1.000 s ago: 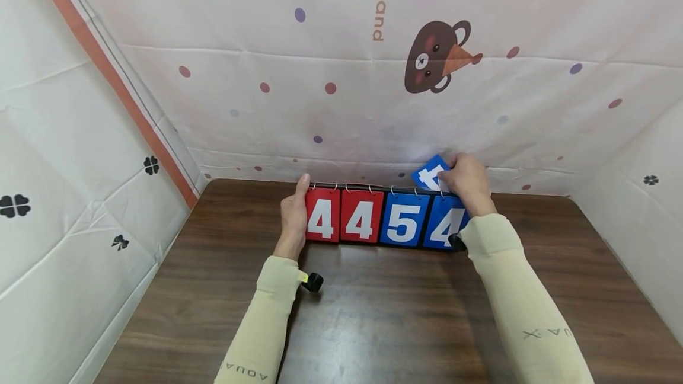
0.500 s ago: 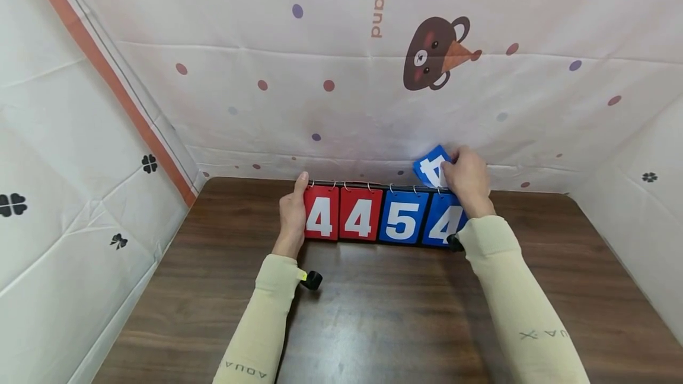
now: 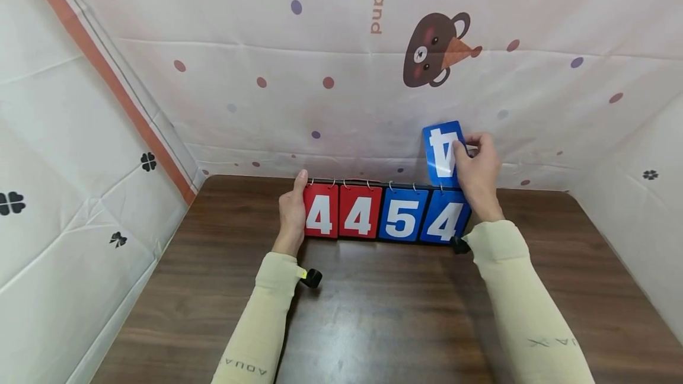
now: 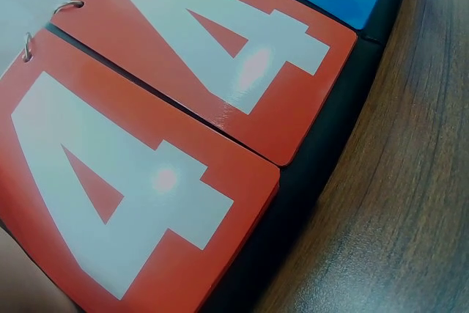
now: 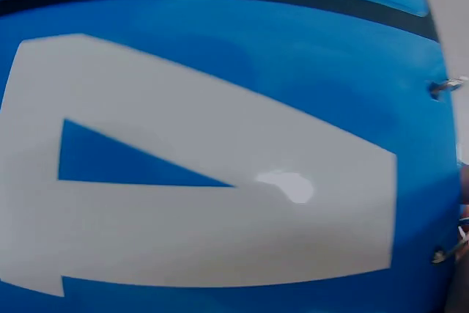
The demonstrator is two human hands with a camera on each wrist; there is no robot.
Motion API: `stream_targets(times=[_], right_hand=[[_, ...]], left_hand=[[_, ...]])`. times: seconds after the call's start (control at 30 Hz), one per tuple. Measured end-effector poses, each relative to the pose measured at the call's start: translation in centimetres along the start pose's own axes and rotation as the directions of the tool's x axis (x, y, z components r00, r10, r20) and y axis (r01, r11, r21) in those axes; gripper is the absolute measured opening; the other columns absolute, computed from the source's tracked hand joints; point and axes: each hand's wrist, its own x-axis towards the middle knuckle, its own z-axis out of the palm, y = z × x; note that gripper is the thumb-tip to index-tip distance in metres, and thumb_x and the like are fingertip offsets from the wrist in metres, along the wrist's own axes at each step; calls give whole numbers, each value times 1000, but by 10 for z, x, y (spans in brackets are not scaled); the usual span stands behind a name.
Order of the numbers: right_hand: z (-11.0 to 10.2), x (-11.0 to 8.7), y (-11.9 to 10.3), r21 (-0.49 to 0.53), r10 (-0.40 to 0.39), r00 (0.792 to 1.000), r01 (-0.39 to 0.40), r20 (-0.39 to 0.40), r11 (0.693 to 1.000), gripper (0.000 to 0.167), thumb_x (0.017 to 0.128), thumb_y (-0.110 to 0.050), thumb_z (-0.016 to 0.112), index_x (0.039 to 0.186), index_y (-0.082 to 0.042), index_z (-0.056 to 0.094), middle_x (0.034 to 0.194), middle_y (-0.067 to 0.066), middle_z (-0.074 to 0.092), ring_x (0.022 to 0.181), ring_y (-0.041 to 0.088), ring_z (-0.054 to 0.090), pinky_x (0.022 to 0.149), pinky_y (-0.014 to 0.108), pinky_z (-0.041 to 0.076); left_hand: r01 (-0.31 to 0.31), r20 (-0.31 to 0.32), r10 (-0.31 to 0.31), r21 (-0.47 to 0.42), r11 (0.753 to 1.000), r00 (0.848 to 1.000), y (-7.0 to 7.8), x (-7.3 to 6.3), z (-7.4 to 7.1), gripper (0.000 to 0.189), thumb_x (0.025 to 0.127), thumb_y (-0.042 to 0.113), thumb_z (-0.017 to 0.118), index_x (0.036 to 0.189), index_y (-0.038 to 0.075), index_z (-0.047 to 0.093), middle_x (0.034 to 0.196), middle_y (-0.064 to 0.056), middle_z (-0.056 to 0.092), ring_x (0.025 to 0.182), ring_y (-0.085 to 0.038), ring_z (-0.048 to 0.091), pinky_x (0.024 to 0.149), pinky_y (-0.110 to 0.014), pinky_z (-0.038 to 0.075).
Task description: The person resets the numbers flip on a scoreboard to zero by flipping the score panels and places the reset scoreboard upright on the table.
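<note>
A flip scoreboard leans at the back of the table, its ringed number cards reading red 4, red 4, blue 5, blue 4. My left hand grips its left end, thumb up along the edge. In the left wrist view the outer red card lies flat beside a sliver of that hand. Above the right end, my right hand pinches a blue card by its right side; the 4 on it is upside down. Below it, the blue 4 card fills the right wrist view, metal rings along its edge.
The brown wood table stretches out in front of the scoreboard. Close behind it rises a pale curtain with dots and a printed bear. Similar white sheets stand at the left and right. Small black cameras sit at both wrists.
My right hand has moved up and slightly right, lifting the blue card from a slant to nearly upright over the top edge. The left hand keeps its hold on the scoreboard.
</note>
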Motion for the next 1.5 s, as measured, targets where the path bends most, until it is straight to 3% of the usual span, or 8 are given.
stream_targets(times=[0.1, 0.23, 0.47, 0.7, 0.93, 1.1, 1.3, 1.5], right_hand=[[-6, 0, -4, 94, 8, 1000, -6, -20, 996, 40, 110, -29, 59, 135, 2, 54, 132, 17, 63, 105, 18, 61, 95, 27, 51], [-17, 0, -10, 189, 32, 999, -25, -35, 982, 39, 108, -28, 63, 136, -3, 55, 125, 8, 64, 103, 11, 64, 101, 30, 53], [-40, -1, -22, 405, 20, 1000, -12, -14, 914, 39, 101, -12, 72, 138, -9, 58, 113, 0, 66, 99, 15, 66, 101, 28, 52], [-66, -11, -36, 232, -158, 987, 150, 12, 961, 41, 103, -15, 71, 143, -12, 62, 108, -7, 66, 97, 14, 60, 88, 18, 49], [-89, -24, -40, 82, -236, 962, 226, 140, 971, 32, 103, -19, 72, 132, -5, 70, 120, -6, 69, 106, 11, 64, 96, 19, 51], [-105, -36, -40, 38, -296, 933, 295, 204, 955, 27, 103, -13, 72, 127, -2, 72, 116, -10, 68, 105, 7, 64, 96, 15, 49], [-121, -49, -39, 54, -374, 892, 373, 254, 926, 22, 97, 4, 73, 119, 0, 76, 108, -17, 71, 94, 2, 65, 85, 7, 48], [-131, -62, -35, 89, -418, 853, 412, 314, 907, 30, 91, 12, 75, 118, -2, 77, 110, -13, 74, 89, 2, 67, 78, 8, 49]], left_hand=[[15, -5, -15, 3, 1000, 1000, 0, 0, 0, 67, 95, 72, 61, 64, 14, 55, 73, -4, 63, 77, -20, 59, 74, -36, 46], [16, -4, -16, 7, 1000, 1000, 0, 1, 1, 65, 94, 73, 61, 70, 13, 59, 81, -5, 67, 83, -21, 62, 79, -37, 48], [11, -9, -11, -1, 1000, 1000, -1, 2, 1, 66, 95, 73, 61, 65, 14, 57, 75, -4, 64, 79, -20, 60, 75, -36, 47], [8, -8, -8, 3, 1000, 1000, 1, 2, 1, 65, 96, 72, 61, 66, 14, 58, 77, -4, 65, 81, -20, 60, 77, -36, 47], [17, 4, -17, 1, 1000, 1000, 1, 1, 0, 65, 95, 73, 60, 72, 13, 59, 84, -5, 66, 85, -21, 61, 81, -37, 47], [23, 6, -23, 17, 1000, 1000, 1, 1, 0, 65, 95, 74, 59, 74, 12, 60, 86, -6, 67, 87, -21, 61, 82, -37, 47], [32, 7, -32, 31, 999, 999, 2, 1, 0, 64, 95, 73, 59, 78, 12, 60, 93, -6, 68, 91, -20, 61, 85, -37, 47], [23, 7, -23, 19, 1000, 1000, 1, 0, 0, 63, 96, 72, 60, 77, 11, 61, 91, -7, 67, 90, -22, 61, 84, -38, 47]])
